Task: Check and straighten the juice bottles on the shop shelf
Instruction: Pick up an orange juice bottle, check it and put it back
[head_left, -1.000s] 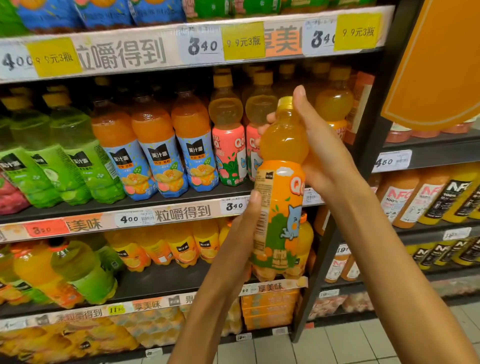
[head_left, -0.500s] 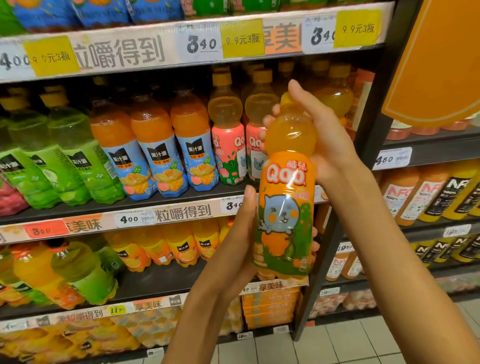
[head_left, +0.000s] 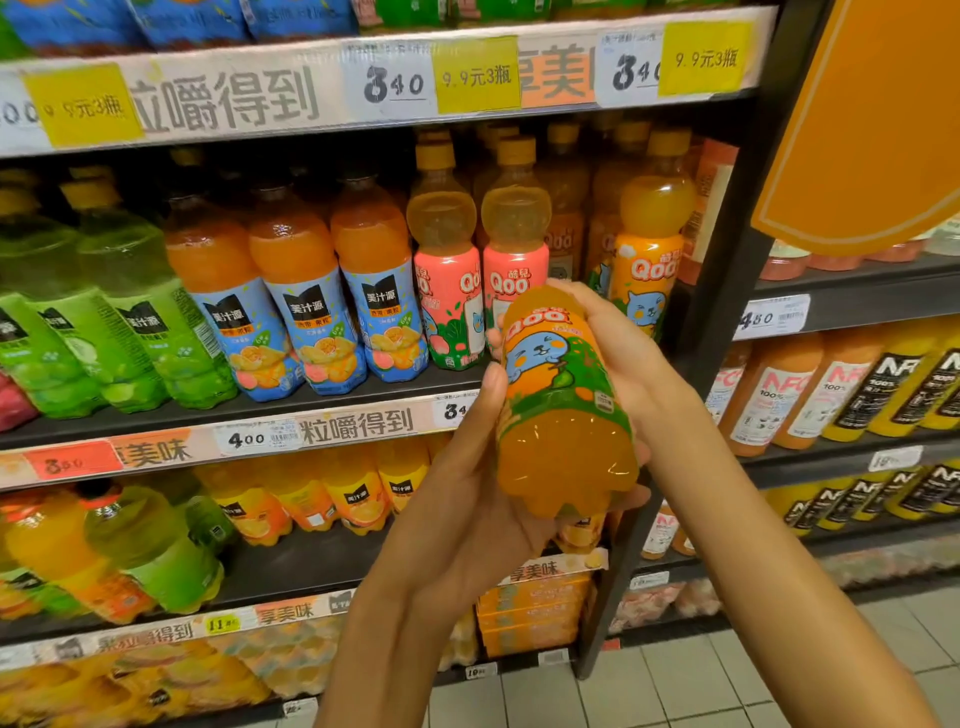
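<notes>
I held the orange juice bottle (head_left: 563, 405) tipped, bottom toward me, in front of the shelf (head_left: 311, 410). My left hand (head_left: 467, 499) and right hand (head_left: 623, 353) both wrapped fingers around it.

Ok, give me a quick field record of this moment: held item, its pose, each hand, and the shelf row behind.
held item: orange Qoo bottle
pose: tipped, base toward the camera, cap end away and hidden
label: cat picture faces up
left hand: grips the bottle's left side, near the base
right hand: wraps the right side and top
shelf: upright rows of green, blue-label and pink Qoo bottles
slot: one orange Qoo stands at the row's right end
</notes>
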